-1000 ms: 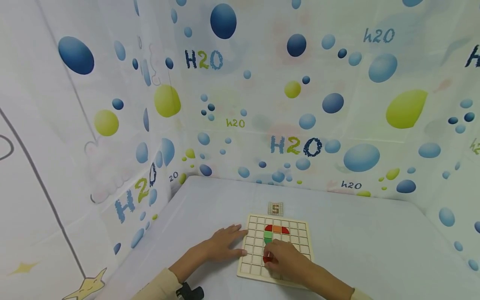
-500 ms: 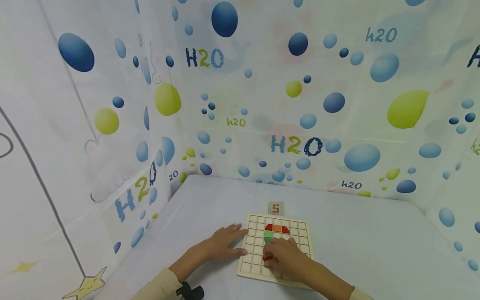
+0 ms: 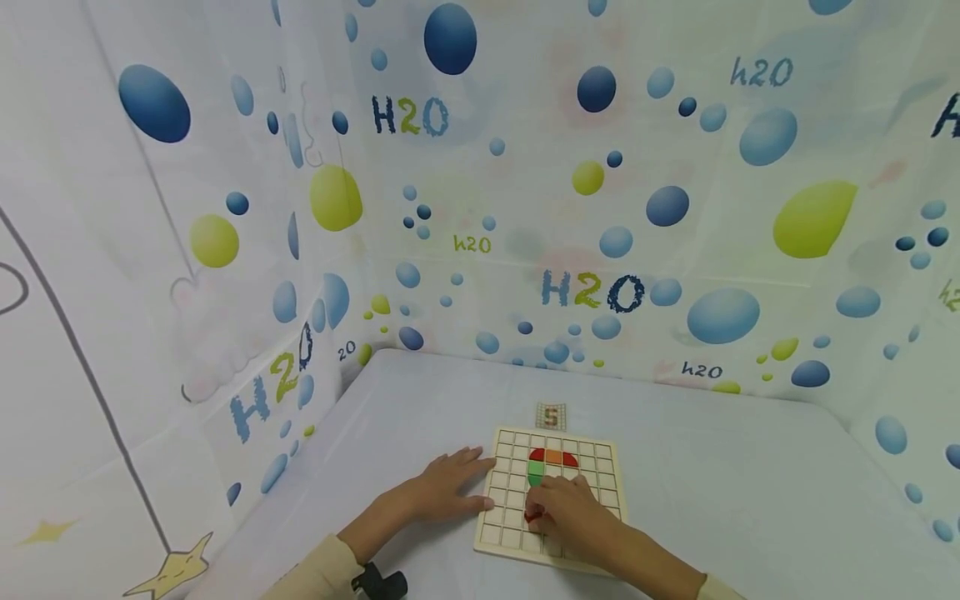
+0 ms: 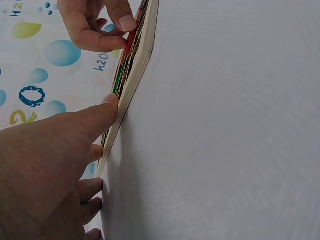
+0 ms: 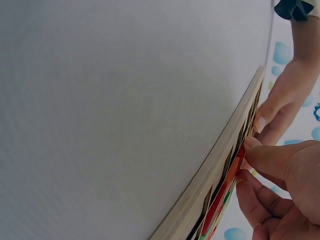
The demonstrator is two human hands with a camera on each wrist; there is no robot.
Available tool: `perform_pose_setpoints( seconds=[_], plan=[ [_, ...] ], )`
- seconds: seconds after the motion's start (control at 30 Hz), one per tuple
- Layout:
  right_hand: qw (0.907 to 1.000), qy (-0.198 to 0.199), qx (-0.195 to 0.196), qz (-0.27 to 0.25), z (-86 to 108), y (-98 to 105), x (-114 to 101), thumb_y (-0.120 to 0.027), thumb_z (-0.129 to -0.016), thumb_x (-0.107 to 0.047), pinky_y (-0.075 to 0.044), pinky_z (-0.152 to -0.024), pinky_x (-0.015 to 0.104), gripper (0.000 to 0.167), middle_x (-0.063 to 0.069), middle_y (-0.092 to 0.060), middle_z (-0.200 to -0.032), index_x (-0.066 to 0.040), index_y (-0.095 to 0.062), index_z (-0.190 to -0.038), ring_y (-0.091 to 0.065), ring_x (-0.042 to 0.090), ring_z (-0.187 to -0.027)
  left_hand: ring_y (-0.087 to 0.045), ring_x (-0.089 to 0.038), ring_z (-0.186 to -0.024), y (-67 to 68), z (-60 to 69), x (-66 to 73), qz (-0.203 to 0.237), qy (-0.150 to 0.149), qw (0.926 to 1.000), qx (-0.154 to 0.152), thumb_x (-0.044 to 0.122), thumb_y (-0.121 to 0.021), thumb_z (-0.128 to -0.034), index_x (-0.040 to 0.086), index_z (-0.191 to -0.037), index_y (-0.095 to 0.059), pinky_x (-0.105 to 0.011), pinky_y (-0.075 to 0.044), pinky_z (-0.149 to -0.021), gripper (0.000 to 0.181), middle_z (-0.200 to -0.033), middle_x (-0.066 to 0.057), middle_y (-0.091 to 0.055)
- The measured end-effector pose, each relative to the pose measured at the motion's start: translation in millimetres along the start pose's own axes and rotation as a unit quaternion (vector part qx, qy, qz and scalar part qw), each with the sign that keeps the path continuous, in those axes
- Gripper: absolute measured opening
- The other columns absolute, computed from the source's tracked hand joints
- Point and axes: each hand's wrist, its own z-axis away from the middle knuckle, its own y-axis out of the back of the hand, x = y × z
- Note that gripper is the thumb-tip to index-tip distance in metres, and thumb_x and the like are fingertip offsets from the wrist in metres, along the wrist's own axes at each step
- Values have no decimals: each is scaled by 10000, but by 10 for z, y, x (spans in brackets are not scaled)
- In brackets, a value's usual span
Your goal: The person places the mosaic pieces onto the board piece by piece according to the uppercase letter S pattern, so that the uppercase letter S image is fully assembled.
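Note:
A square wooden grid board (image 3: 495, 536) lies on the table. My left hand (image 3: 448, 487) rests at its left edge, thumb and fingers spread and touching the rim. Over the board's lower middle, my right hand (image 3: 573, 512) pinches a small red tile (image 3: 532, 517) between thumb and fingers, at a grid cell; the fingers hide most of it. In the right wrist view the thumb tip touches the red tile (image 5: 241, 156). Above that hand, green tiles (image 3: 536, 471) form a short column, topped by a row with an orange tile (image 3: 553, 457) between two red ones.
A small pattern card (image 3: 551, 416) showing an S-like shape lies just behind the board. White cloth covers the table (image 3: 720, 475). Printed curtains (image 3: 525, 208) stand at the back and sides. A black device (image 3: 381, 582) sits at the left wrist.
My right fingers have shifted slightly around the red tile, and less of the tile shows now. The left hand stays at the board's edge.

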Motion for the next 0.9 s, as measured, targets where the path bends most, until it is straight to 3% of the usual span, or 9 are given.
perform_pose_setpoints(
  seconds=[0.3,0.7,0.9],
  plan=[
    [9995,-68,178,254,14,-7,-29,-818,-933,-242,-328,-724,300,134,-174,-558,-859,-237,-685,-915,-479,-20,-787,-286,-336,-1598,-14,9,-20,13,-19,10000,3,637,-604,-1004,229,-1625,-431,-622,-236,-1276,763,-1706,-120,-357],
    [9993,-130,313,157,37,-8,12,-833,-921,-254,-309,-702,286,163,-176,-559,-837,-230,-674,-898,-488,-23,-778,-281,-334,-1601,2,-1,7,-6,-26,10000,-2,634,-603,-1005,234,-1626,-430,-615,-228,-1281,759,-1708,-118,-352],
    [9997,-238,7,-19,32,22,-18,-849,-907,-217,-354,-741,321,135,-170,-613,-879,-218,-725,-961,-537,-10,-839,-290,-344,-1595,23,10,31,83,-3,10000,7,607,-630,-1002,210,-1615,-449,-622,-233,-1277,753,-1701,-132,-361]
  ],
)
